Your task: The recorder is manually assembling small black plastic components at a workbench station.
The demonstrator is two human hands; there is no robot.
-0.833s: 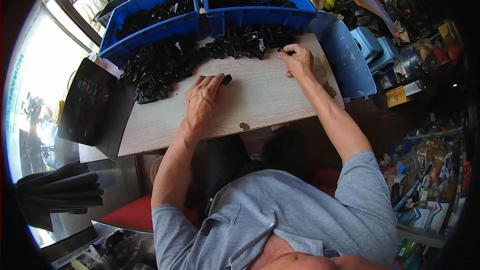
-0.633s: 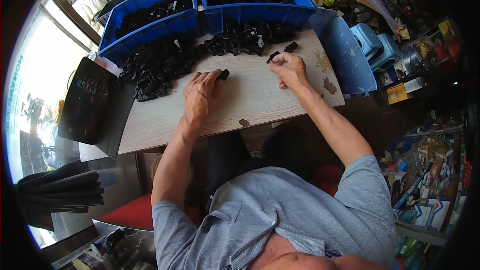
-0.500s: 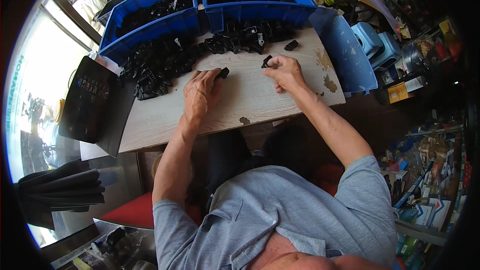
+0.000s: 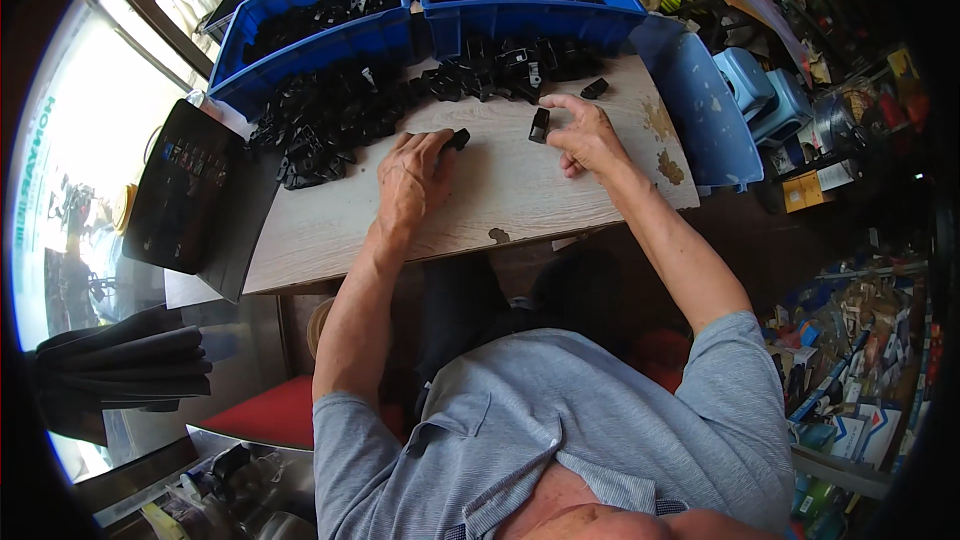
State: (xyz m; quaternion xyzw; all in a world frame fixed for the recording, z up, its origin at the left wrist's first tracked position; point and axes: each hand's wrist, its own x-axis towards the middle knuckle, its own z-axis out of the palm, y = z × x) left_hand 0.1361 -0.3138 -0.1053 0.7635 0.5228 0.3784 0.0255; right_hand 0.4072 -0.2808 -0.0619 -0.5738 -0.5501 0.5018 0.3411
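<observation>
My left hand [image 4: 408, 175] rests over the table with its fingers curled around a small black plastic part [image 4: 461, 139], whose end sticks out past the fingertips. To its right, my right hand [image 4: 590, 140] holds another black plastic part [image 4: 539, 126] between index finger and thumb; its open, hollow-looking side shows. The other right fingers are curled under. One loose black part [image 4: 595, 88] lies just beyond the right hand. Behind both hands spreads a heap of similar black parts [image 4: 330, 125] on the wood-grain table [image 4: 480, 190].
Two blue bins [image 4: 535, 18] with black parts stand along the table's far side. A tablet [image 4: 182, 188] leans at the left. A light-blue tub [image 4: 700, 105] and blue stools [image 4: 770, 100] are on the right. The table's front edge is close to my lap.
The part in my right hand has turned, and my right index finger has stretched out along its far end. My left hand keeps its part. The whole view has shifted slightly.
</observation>
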